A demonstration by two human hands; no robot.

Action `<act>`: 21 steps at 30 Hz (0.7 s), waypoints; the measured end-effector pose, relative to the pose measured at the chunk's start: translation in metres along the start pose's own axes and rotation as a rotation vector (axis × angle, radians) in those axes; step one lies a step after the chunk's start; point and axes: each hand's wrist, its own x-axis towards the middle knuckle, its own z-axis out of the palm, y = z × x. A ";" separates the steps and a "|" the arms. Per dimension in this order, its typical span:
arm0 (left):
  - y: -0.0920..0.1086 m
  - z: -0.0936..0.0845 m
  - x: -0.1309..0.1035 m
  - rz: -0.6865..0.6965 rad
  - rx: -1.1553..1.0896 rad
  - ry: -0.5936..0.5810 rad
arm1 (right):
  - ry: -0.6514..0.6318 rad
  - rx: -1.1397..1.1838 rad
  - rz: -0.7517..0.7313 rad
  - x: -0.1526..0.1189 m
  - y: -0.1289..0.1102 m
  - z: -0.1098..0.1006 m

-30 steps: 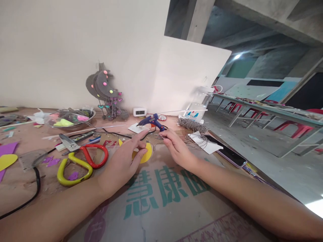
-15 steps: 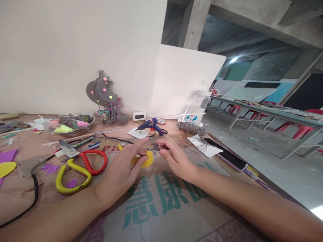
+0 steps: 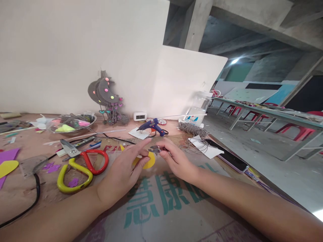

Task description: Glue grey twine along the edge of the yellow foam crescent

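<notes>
at centre frame, the left hand's (image 3: 127, 164) thumb and fingers are clamped on a yellow cutout (image 3: 150, 161); the right hand's (image 3: 175, 158) pinch a small grey thing (image 3: 153, 149) (too blurred to name). below, green characters (image 3: 173, 198) on cardboard (image 3: 164, 227) include 康.

A craft workshop in a bare concrete building is indicated. Across a pinkish worktop (image 3: 17, 198), a blue glue gun (image 3: 153, 126), metal scissors with red and yellow handles (image 3: 72, 151), a grey twine bundle (image 3: 193, 129) and purple flower-shaped cutouts (image 3: 52, 168) are spread. Beyond, a long grey table (image 3: 264, 112) is lined by red plastic stools (image 3: 295, 127) beneath rough grey concrete beams (image 3: 252, 20).
</notes>
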 end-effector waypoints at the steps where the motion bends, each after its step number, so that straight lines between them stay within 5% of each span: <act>1: 0.000 0.000 0.000 0.001 -0.004 -0.002 | -0.001 0.001 -0.001 0.000 0.000 0.000; 21: 0.005 -0.001 0.000 -0.031 -0.046 -0.046 | -0.017 0.020 -0.002 -0.001 0.001 0.002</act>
